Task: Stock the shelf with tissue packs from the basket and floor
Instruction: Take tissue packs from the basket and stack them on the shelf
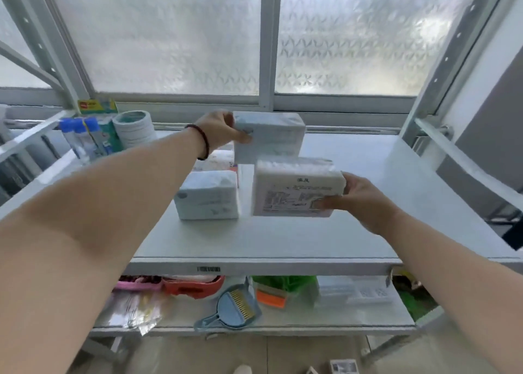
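Observation:
My left hand (223,131) grips a pale blue tissue pack (271,137) by its left end, held above the white shelf (268,243) toward the back. My right hand (359,201) holds a white tissue pack (297,192) with printed text by its right end, just above the shelf surface. Another pale blue tissue pack (208,195) rests on the shelf to the left of the white one. Behind it lies a pack with a pinkish print (218,161), partly hidden by my left wrist.
Tape rolls (134,127) and blue-capped glue tubes (82,139) stand at the shelf's back left. The lower shelf holds a blue dustpan with a brush (235,308), a red basket (195,287), green items (283,283) and clear packets. The shelf's right half is bare. A frosted window is behind.

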